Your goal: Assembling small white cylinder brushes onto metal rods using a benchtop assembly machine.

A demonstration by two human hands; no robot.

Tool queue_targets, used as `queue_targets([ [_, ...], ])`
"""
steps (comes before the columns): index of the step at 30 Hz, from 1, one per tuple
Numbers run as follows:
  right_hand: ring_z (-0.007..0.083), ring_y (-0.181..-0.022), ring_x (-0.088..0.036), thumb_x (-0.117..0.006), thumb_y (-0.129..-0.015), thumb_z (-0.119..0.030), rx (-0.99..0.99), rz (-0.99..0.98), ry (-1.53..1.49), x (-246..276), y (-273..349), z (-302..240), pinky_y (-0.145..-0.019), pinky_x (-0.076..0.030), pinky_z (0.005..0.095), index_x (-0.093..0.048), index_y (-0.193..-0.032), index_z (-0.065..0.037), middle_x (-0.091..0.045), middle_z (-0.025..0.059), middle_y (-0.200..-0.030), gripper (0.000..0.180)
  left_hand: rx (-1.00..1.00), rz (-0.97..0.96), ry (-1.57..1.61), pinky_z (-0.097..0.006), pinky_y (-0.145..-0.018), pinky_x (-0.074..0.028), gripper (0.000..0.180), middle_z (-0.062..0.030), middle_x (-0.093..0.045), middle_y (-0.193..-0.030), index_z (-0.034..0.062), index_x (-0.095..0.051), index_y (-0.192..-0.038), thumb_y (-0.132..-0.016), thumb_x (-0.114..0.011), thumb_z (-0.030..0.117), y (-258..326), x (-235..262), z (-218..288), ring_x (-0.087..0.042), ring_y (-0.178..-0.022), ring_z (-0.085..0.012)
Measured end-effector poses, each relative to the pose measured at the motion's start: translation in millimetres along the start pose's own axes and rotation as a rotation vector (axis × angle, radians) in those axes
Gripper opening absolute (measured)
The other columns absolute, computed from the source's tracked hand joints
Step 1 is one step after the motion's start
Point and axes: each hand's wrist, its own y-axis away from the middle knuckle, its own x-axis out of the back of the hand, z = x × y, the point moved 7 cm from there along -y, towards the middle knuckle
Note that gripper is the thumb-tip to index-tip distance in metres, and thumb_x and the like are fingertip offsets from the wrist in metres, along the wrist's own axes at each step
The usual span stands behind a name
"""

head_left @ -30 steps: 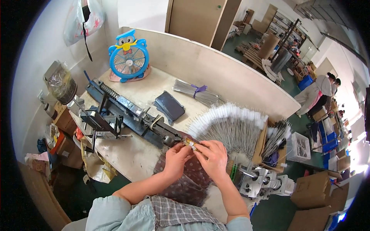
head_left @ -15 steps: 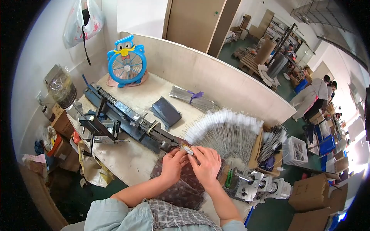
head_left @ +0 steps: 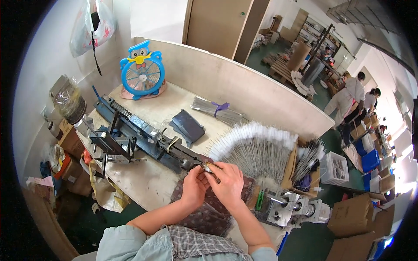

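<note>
The right hand (head_left: 227, 182) has its fingers pinched nearly together on a small, slim white-and-brownish piece (head_left: 207, 168) at the near end of a long dark metal fixture with a coiled spring (head_left: 143, 130), while the left hand's (head_left: 193, 188) fingers curl close beside it, whether gripping cannot be told. Beneath lies a brown polka-dotted cloth (head_left: 209, 213). Fanned white-tipped metal wires (head_left: 259, 150) crowd the cream-coloured bench (head_left: 178, 98) beyond the right hand, a silver metal machine (head_left: 300, 209) flanks that forearm, and a flat dark case (head_left: 188, 126) lies farther back.
</note>
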Motion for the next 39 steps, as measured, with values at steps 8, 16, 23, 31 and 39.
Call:
queue_targets([
  [8, 0.0211, -0.094, -0.058, -0.073, -0.072, -0.021, -0.015, -0.007, -0.002, -0.4, -0.4, -0.3, -0.079, -0.043, 0.036, -0.069, -0.1, -0.013, -0.063, 0.0001, -0.099, 0.029, 0.017, -0.011, 0.015, -0.04, -0.085, -0.047, 0.027, -0.0086, -0.061, -0.096, 0.0048, -0.055, -0.101, -0.094, -0.044, 0.029, -0.3, -0.8, -2.0, -0.06, -0.092, -0.0237],
  [16, 0.0194, -0.095, -0.057, -0.073, -0.072, -0.022, -0.014, 0.025, 0.094, 1.6, 2.8, 0.5, -0.079, -0.042, 0.0344, -0.068, -0.101, -0.01, -0.063, -0.0004, -0.1, 0.031, 0.033, -0.017, -0.036, -0.037, -0.083, -0.047, 0.023, -0.007, -0.06, -0.098, 0.0039, -0.054, -0.1, -0.093, -0.048, 0.025, 0.6, 0.7, -2.5, -0.06, -0.091, -0.0205],
  [23, 0.0213, -0.093, -0.057, -0.074, -0.069, -0.019, -0.004, 0.05, 0.115, 14.4, 7.5, 2.3, -0.079, -0.042, 0.0343, -0.07, -0.093, -0.013, -0.064, 0.0002, -0.095, 0.026, -0.019, -0.011, -0.104, -0.03, -0.081, -0.047, 0.016, -0.0057, -0.061, -0.098, 0.0015, -0.056, -0.101, -0.088, -0.057, 0.01, 4.9, -9.7, 4.9, -0.06, -0.088, -0.0146],
  [31, 0.0219, -0.094, -0.058, -0.074, -0.068, -0.016, -0.002, 0.041, 0.071, 14.3, 7.8, 5.1, -0.079, -0.043, 0.0352, -0.07, -0.093, -0.012, -0.064, 0.0008, -0.097, 0.026, -0.013, 0.037, -0.113, -0.03, -0.076, -0.049, 0.014, -0.0067, -0.061, -0.092, 0.0019, -0.053, -0.096, -0.085, -0.061, 0.006, 4.8, -9.7, 5.2, -0.06, -0.083, -0.015],
  [39, 0.0214, -0.094, -0.058, -0.075, -0.067, -0.018, -0.011, 0.039, 0.059, 20.2, 8.3, 4.1, -0.079, -0.043, 0.0353, -0.068, -0.1, -0.011, -0.064, 0.0009, -0.099, 0.034, -0.018, 0.03, -0.149, -0.029, -0.079, -0.049, 0.017, -0.0076, -0.061, -0.095, -0.0011, -0.055, -0.1, -0.085, -0.059, 0.006, 3.1, -8.5, 4.1, -0.06, -0.086, -0.0153],
])
